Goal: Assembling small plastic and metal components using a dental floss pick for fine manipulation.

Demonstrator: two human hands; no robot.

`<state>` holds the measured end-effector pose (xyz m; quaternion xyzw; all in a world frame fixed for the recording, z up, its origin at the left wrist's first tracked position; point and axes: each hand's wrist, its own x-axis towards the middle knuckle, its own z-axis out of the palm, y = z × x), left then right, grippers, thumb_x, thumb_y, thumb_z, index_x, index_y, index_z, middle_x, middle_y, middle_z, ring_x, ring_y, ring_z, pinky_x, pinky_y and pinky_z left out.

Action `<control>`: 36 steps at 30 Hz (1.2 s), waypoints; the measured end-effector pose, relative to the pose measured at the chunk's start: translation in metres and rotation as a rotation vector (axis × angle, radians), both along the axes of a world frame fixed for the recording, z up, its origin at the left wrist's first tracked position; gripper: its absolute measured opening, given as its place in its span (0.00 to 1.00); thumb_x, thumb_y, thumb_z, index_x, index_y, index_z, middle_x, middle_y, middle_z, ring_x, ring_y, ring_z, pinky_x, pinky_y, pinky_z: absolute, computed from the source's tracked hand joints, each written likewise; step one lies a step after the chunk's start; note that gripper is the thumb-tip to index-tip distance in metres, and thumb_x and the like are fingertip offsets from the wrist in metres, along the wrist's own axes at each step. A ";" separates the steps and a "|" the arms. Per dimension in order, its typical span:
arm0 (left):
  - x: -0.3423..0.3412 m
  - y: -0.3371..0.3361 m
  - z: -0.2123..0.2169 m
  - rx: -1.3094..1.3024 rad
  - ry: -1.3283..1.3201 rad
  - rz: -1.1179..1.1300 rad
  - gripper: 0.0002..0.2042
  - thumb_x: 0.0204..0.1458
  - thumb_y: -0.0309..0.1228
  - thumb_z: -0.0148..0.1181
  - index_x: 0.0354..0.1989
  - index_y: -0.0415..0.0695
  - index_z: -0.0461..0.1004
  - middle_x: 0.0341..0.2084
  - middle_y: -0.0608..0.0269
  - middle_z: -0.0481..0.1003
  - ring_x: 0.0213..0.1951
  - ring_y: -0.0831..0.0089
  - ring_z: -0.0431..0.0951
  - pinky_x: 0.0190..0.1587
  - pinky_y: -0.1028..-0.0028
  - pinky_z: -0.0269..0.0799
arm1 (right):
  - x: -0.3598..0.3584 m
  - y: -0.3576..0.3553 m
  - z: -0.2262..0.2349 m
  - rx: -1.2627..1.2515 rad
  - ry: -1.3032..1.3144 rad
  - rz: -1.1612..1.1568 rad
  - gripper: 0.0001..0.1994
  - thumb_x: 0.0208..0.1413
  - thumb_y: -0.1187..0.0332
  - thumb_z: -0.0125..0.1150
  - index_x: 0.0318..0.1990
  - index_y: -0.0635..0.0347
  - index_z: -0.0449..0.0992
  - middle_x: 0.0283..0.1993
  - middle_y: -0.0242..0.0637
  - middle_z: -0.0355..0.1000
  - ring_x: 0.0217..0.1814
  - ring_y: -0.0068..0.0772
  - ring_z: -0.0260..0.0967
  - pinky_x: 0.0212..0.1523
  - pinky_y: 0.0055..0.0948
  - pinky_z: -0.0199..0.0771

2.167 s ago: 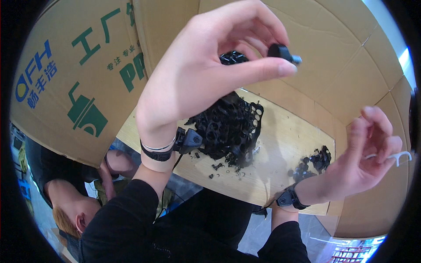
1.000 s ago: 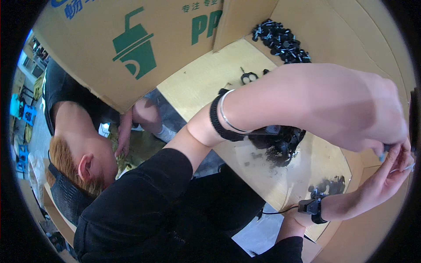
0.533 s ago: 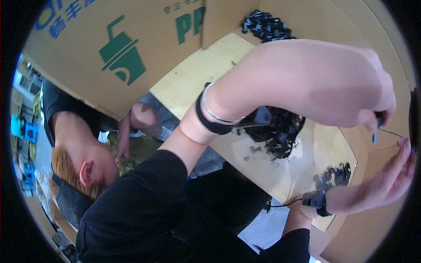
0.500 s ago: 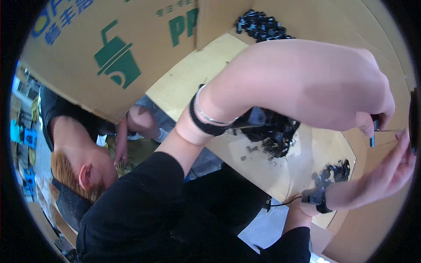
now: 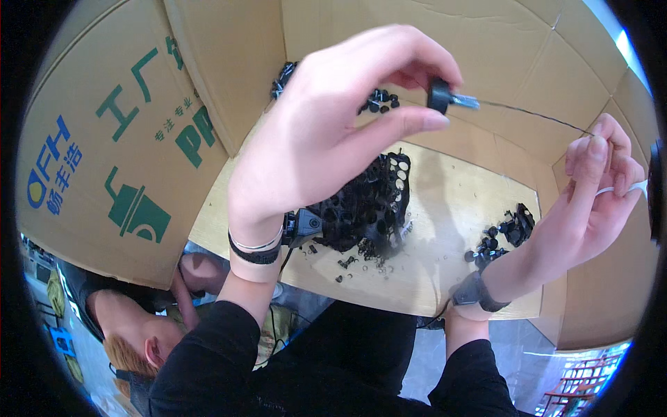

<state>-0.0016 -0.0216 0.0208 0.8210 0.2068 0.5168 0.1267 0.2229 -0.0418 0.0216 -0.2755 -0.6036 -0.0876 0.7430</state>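
Observation:
Raised over the table, my left hand (image 5: 333, 118) pinches a black round foot (image 5: 438, 96) between thumb and fingers, its metal threaded stud (image 5: 464, 102) pointing right. A thin dark strand (image 5: 535, 113) stretches from beside the stud to my right hand (image 5: 603, 163), whose thumb and fingertips are closed on its other end. A white band (image 5: 622, 188) lies across the lower fingers of that hand. Below my left hand, a black sheet with round holes (image 5: 396, 181) rests on the table, partly hidden by my wrist.
Similar black feet with studs lie heaped at the table's back left (image 5: 383, 101), and more sit with black scrap (image 5: 517, 226) at the right. Small crumbs dot the wooden table (image 5: 431, 278). Tall cardboard walls (image 5: 417, 42) stand around it. A co-worker (image 5: 125, 316) is at lower left.
My view has swung right. Both hands appear further apart and higher over the table, with the strand now drawn long between them; the black foot stays in my left hand.

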 end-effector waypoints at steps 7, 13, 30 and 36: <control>-0.003 -0.003 -0.002 -0.209 -0.037 -0.242 0.13 0.54 0.17 0.56 0.49 0.31 0.70 0.42 0.53 0.75 0.46 0.69 0.77 0.50 0.74 0.73 | 0.026 0.018 0.000 0.074 0.049 -0.031 0.06 0.62 0.76 0.56 0.37 0.63 0.64 0.45 0.46 0.74 0.26 0.16 0.61 0.25 0.15 0.60; -0.006 0.007 -0.010 -0.446 -0.199 -0.129 0.10 0.62 0.25 0.51 0.48 0.31 0.69 0.39 0.52 0.77 0.42 0.68 0.80 0.48 0.73 0.76 | 0.027 0.006 -0.007 -0.494 -0.507 -0.099 0.12 0.58 0.77 0.59 0.47 0.67 0.66 0.45 0.40 0.74 0.29 0.18 0.65 0.27 0.19 0.66; -0.024 0.010 -0.002 -0.261 -0.084 -0.026 0.14 0.49 0.23 0.66 0.44 0.38 0.71 0.38 0.67 0.74 0.38 0.81 0.75 0.41 0.82 0.70 | -0.058 0.010 -0.007 -0.497 0.039 0.543 0.18 0.51 0.85 0.63 0.30 0.55 0.57 0.37 0.40 0.72 0.41 0.25 0.70 0.46 0.24 0.70; -0.021 0.006 0.002 -0.258 -0.068 -0.080 0.12 0.48 0.23 0.65 0.39 0.37 0.70 0.31 0.62 0.76 0.34 0.74 0.78 0.36 0.76 0.74 | -0.051 0.020 -0.007 -0.274 -0.038 0.401 0.16 0.56 0.81 0.59 0.33 0.55 0.56 0.43 0.40 0.69 0.40 0.22 0.65 0.46 0.21 0.67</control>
